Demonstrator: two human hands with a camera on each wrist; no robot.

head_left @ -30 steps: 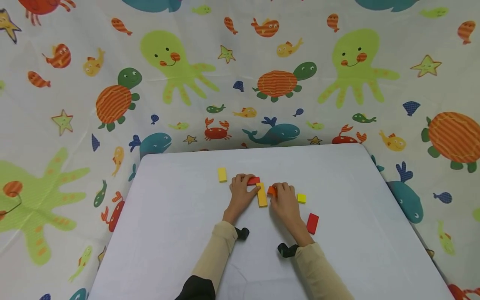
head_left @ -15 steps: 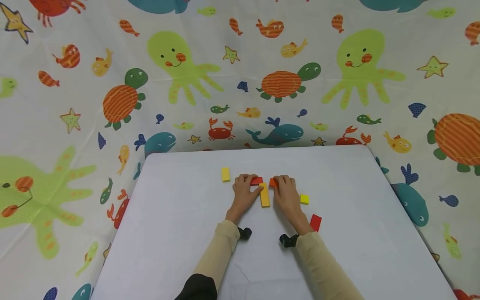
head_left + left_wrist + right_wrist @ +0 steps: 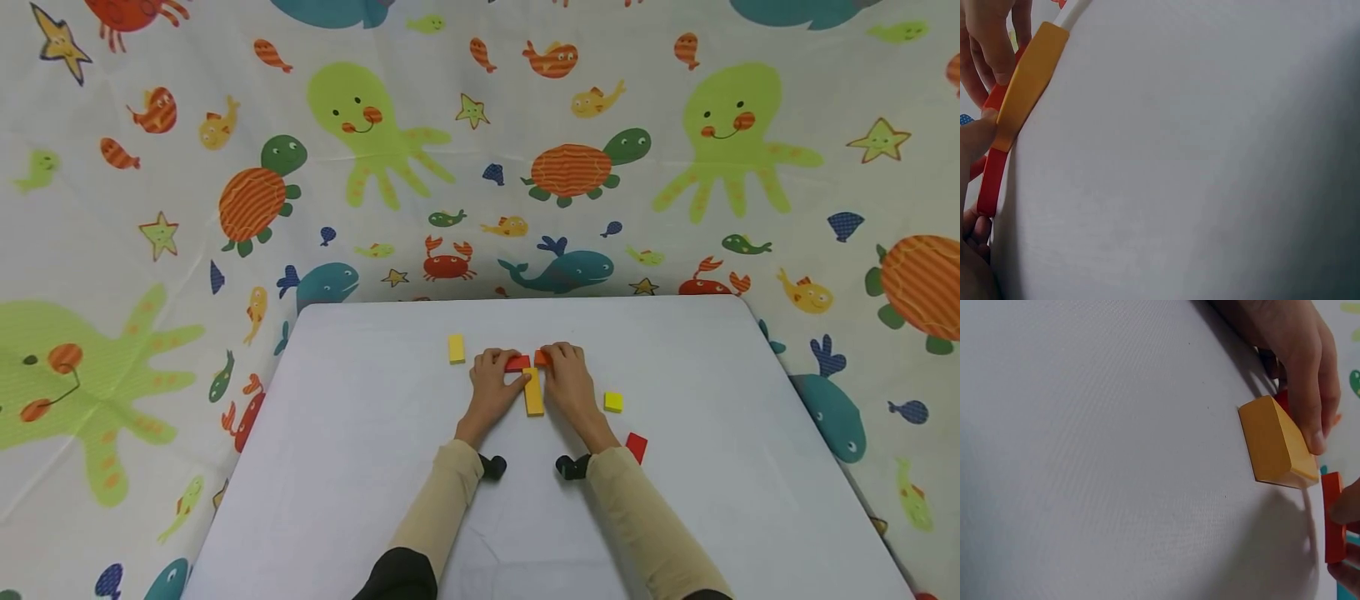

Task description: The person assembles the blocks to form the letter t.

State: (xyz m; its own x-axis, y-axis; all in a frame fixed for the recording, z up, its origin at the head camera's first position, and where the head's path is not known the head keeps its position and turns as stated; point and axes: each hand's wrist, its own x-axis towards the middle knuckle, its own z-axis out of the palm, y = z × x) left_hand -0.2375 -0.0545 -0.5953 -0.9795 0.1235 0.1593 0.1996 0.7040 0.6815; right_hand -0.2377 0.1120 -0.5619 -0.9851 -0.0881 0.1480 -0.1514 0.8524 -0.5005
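Observation:
A long amber block (image 3: 533,395) lies on the table, its far end beside a red block (image 3: 517,363). My left hand (image 3: 491,388) holds the red block with its fingertips at the outer end, seen in the left wrist view, while its thumb (image 3: 980,132) presses on the amber block. My right hand (image 3: 568,385) pinches an orange block (image 3: 1334,519) just right of the amber block's far end. A narrow gap separates orange from amber in the right wrist view. My fingers cover part of both the red and the orange block.
On the white table (image 3: 360,400), a yellow block (image 3: 456,349) stands to the left and a small bright yellow block (image 3: 613,402) sits to the right. Another red block (image 3: 636,447) lies beside my right forearm. A sea-animal printed cloth (image 3: 480,150) hangs behind the table.
My right hand has moved the orange block away from me and left, up toward the far end of the amber block. My left hand stays on the red and amber blocks. The head view has shifted slightly.

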